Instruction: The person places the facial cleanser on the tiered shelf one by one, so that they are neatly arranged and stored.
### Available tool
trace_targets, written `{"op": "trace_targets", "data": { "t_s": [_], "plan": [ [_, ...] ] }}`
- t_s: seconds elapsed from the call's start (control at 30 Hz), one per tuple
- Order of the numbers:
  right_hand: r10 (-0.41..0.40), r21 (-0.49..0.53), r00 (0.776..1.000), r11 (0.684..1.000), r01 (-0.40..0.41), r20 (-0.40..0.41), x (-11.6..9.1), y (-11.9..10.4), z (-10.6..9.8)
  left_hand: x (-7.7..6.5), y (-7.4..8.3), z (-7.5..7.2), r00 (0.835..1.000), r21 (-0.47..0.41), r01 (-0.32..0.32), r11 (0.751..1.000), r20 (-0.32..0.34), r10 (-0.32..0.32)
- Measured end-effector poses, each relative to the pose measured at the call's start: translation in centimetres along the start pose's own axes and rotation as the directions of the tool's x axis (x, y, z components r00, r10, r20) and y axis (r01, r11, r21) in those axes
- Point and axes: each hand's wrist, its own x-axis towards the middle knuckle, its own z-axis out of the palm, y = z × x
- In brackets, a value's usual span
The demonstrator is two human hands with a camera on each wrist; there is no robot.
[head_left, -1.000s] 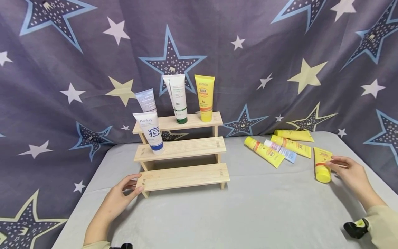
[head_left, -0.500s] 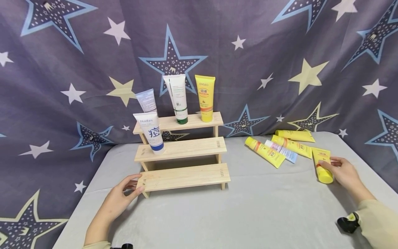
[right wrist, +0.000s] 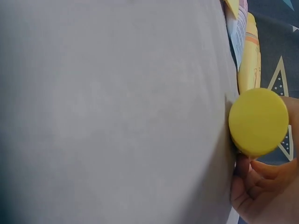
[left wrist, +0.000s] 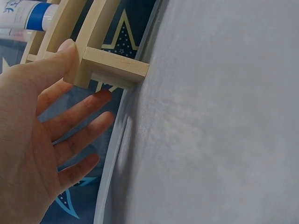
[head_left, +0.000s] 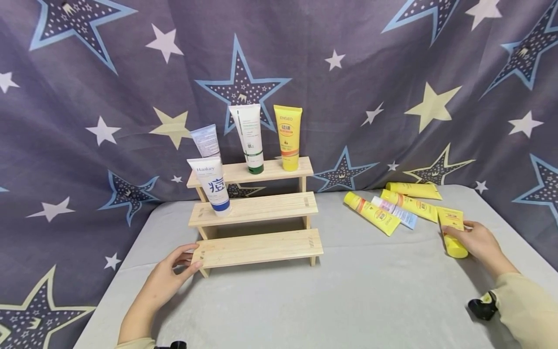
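At the left end of a three-step wooden display stand (head_left: 257, 248), my left hand (head_left: 167, 276) pinches the bottom step between thumb and index finger. The other fingers are spread apart in the left wrist view, off the wood. On the right side of the table, my right hand (head_left: 479, 245) grips a yellow squeeze tube (head_left: 453, 218), its thumb across the front. This tube lies with its round cap (right wrist: 258, 122) toward me, and the right wrist view shows fingers curled low beside the cap.
The top step bears a pale blue tube (head_left: 206, 140), a white tube (head_left: 247, 135) and a yellow tube (head_left: 287, 138). A white-and-blue tube (head_left: 211, 184) stands on the middle step. Several more tubes (head_left: 372, 213) lie back right, near the starry curtain (head_left: 348, 111).
My right hand has moved left over the yellow tube and now grips it; the tube's cap end has swung slightly right. My left hand stays at the stand.
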Motion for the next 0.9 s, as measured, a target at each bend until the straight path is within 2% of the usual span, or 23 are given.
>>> {"op": "trace_targets", "data": {
  "t_s": [0.3, 0.6, 0.7, 0.9],
  "plan": [
    [-0.038, 0.043, 0.997, 0.998, 0.041, -0.072, -0.1, 0.1, 0.4, 0.0, 0.0, 0.0, 1.0, 0.004, -0.001, 1.0, -0.004, 0.001],
    [-0.115, 0.084, 0.982, 0.988, 0.128, -0.151, -1.6, -0.5, 0.6, -0.1, 0.0, 0.0, 1.0, 0.004, 0.0, 1.0, -0.004, 0.0],
    [-0.143, 0.101, 0.975, 0.982, 0.161, -0.17, -2.4, -1.0, 0.8, -0.1, 0.0, 0.0, 1.0, 0.004, -0.005, 1.0, -0.008, 0.005],
    [-0.228, 0.179, 0.953, 0.948, 0.264, -0.201, -3.8, -2.2, 1.8, -0.1, 0.0, 0.0, 1.0, 0.003, 0.001, 1.0, -0.008, -0.001]
  ]
}}
